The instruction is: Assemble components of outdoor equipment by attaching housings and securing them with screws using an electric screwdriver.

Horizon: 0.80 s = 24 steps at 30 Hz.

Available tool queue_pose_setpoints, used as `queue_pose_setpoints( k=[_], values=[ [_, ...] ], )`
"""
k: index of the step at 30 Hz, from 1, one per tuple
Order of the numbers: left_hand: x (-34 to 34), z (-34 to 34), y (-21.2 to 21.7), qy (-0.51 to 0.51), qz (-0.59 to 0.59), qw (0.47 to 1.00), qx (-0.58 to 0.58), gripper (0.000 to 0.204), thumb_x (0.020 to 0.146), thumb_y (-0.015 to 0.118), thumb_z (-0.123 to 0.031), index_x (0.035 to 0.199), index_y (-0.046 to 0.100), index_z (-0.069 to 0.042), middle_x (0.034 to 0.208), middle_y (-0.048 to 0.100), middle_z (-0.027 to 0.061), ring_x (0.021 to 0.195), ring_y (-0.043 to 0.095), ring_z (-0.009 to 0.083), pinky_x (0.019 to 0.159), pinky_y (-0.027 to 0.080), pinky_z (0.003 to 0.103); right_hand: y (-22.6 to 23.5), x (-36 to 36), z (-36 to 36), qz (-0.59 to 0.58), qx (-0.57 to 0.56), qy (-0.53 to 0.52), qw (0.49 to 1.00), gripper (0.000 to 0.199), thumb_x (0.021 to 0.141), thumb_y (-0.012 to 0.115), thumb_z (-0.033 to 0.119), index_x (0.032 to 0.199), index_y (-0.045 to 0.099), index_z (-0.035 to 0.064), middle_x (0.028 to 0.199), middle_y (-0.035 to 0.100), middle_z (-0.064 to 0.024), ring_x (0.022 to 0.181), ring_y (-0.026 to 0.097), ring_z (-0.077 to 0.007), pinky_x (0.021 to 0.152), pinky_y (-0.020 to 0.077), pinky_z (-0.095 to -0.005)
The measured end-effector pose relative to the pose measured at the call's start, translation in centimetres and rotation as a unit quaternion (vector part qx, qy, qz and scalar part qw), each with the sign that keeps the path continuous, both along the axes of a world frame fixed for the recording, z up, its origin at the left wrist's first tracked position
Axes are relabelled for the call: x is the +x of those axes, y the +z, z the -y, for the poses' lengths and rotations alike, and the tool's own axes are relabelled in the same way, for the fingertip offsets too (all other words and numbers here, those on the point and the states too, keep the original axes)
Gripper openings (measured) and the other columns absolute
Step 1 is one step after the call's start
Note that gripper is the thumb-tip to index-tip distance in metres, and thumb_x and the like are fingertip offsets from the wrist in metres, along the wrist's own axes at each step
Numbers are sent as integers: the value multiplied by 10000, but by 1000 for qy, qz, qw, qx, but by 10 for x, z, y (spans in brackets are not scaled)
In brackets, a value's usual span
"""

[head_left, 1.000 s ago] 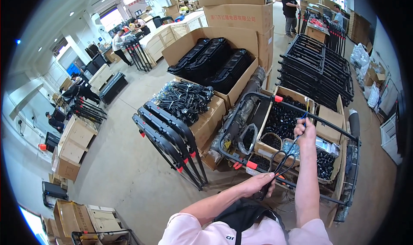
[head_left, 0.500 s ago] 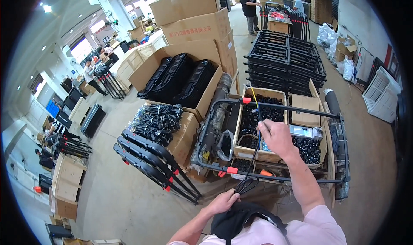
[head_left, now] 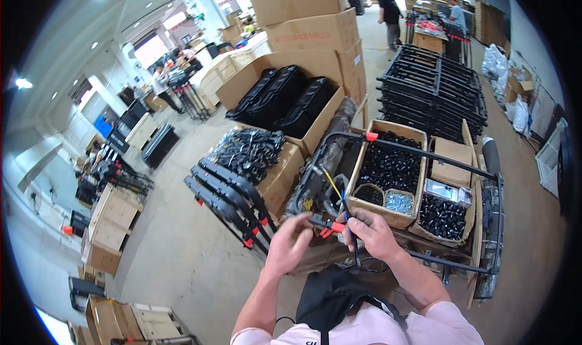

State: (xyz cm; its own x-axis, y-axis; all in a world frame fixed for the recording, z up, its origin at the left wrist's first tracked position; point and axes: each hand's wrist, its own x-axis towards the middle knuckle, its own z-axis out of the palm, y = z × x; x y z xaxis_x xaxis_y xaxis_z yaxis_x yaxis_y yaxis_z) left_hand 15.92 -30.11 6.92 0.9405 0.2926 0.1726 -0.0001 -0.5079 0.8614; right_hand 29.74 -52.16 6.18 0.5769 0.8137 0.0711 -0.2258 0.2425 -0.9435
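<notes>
A black tubular frame (head_left: 456,263) with red fittings lies across the boxes in front of me. My left hand (head_left: 290,243) is curled round its near left corner, thumb and forefinger at the tube. My right hand (head_left: 371,231) pinches a black cable (head_left: 356,248) close to a red fitting (head_left: 337,227) on the near bar. Loose yellow and blue wire ends (head_left: 333,181) stick up above my right fingers. Below that hand, more of the cable hangs in a loop (head_left: 371,265).
Beyond the frame stand an open box of black parts (head_left: 391,163), a small tray of screws (head_left: 399,201) and another box of black parts (head_left: 442,217). Bagged cables (head_left: 242,154), curved black legs (head_left: 224,199) and a carton of black housings (head_left: 273,96) are leftward. People work farther off.
My left hand has let go of the coiled cable and moved up to the frame's corner. My right hand has come down and nearer with the cable end. The view has swung left.
</notes>
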Motion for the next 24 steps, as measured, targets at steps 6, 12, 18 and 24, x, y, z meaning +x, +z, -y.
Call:
queue_pose_setpoints(
  k=[6,12,18,24],
  values=[
    [12,15,-5,-116,-100,951,-270,421,1144,495,-325,1417,617,-30,962,617,-29,872,576,83,790,491,254,10,-29,-5,191,-56,38,979,285,1100,540,195,1234,673,-20,911,761,-94,706,713,-148,662,573,-314],
    [10,32,-27,-48,15,925,-377,376,1121,566,-318,1301,701,-16,1079,726,39,973,643,97,845,507,254,13,-38,1,405,-131,-17,905,194,1036,616,146,1139,695,2,899,730,-186,761,730,-359,678,580,-430],
    [16,18,-55,18,118,858,-500,288,1108,583,-214,1237,699,16,1104,736,70,1025,671,131,941,515,292,-6,-48,-14,451,-200,-144,858,143,1000,639,130,1044,669,-4,989,669,-204,873,674,-436,733,555,-487],
    [5,-11,-59,58,147,855,-494,345,1118,560,-217,1319,658,45,1135,739,96,1023,689,144,936,540,312,-24,-58,-52,407,-235,-154,869,150,996,643,122,1053,670,-13,993,663,-204,893,666,-440,756,538,-496]
  ],
)
